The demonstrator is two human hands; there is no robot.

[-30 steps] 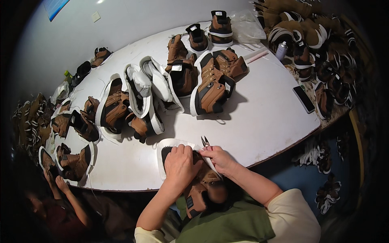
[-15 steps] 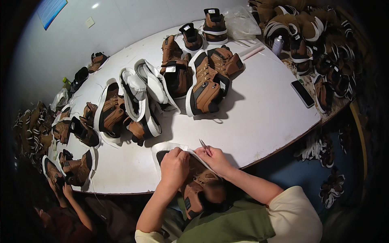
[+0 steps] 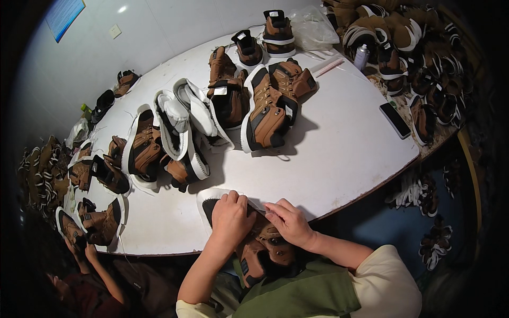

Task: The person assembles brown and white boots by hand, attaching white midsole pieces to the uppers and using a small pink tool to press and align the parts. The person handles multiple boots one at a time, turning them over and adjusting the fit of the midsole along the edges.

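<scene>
A brown and black ankle-high shoe (image 3: 253, 258) with a white sole rim rests between my lap and the table's near edge, its toe over the tabletop. My left hand (image 3: 231, 220) is closed over the front of the shoe, gripping it by the upper beside the white rim. My right hand (image 3: 289, 222) is at the shoe's right edge, thumb and fingers pinched together close to the left hand. The small pointed metal tool seen there earlier is now mostly hidden by the fingers. The shoe's far underside is hidden.
Several brown shoes (image 3: 268, 114) and white-soled ones (image 3: 174, 122) stand across the white table (image 3: 339, 153). A phone (image 3: 395, 120) and spray can (image 3: 361, 57) are at right, near piled shoe parts (image 3: 403, 32). At lower left, another person's hands (image 3: 90, 252) hold a shoe.
My right hand has turned and drawn nearer to the left hand, and the metal tool's raised tip no longer shows. The left hand keeps its grip on the shoe.
</scene>
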